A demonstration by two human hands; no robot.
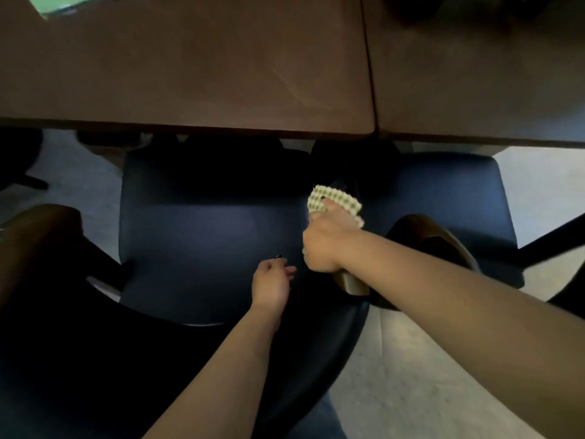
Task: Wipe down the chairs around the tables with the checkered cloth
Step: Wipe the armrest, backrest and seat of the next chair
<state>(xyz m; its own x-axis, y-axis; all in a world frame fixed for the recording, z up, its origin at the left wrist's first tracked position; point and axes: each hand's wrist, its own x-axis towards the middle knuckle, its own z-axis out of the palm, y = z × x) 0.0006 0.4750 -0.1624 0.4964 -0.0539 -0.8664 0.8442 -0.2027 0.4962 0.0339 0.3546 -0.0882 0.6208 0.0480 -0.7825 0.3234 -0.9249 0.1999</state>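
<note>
Head view looks down on a dark blue chair (202, 236) pushed toward two brown desks (190, 74) meeting at twelve o'clock; right hand (326, 245), at three o'clock of the seat, has its grip curled round the checkered cloth (337, 202), which lies bunched over the wooden armrest (348, 283); left hand (272, 280) hovers at five o'clock of the seat, fingers loosely curled, holding nothing; a second blue chair (449, 191) stands just beside, at three o'clock.
</note>
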